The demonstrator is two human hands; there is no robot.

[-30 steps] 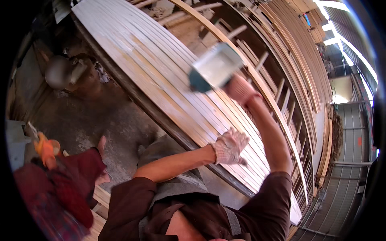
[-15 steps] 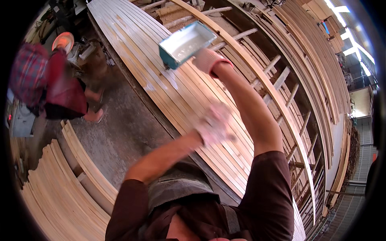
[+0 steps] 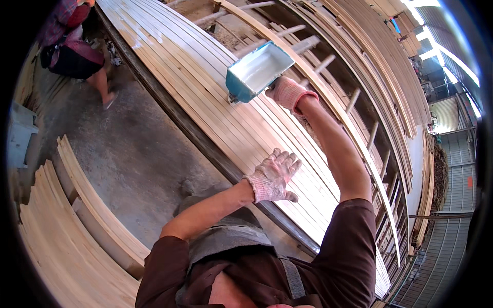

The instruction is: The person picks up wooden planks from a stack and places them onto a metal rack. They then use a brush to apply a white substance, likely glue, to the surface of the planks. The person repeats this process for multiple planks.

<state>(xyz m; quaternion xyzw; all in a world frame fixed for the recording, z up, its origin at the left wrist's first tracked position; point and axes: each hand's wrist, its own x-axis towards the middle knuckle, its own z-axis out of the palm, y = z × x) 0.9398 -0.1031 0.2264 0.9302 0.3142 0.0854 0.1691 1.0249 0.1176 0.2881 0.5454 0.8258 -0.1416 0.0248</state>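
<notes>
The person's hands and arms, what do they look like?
The left hand and right hand wear knitted, pinkish-white gloves; the left one looks smudged. The right cuff has a red edge. The sleeves are short and dark brown.

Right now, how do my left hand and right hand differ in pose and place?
Your left hand is open with its fingers spread, while your right hand is closed on the blue container.
Your left hand is over the pale boards nearer your body; your right hand reaches farther out.
Both hands wear pale, pinkish-cuffed gloves.
</notes>
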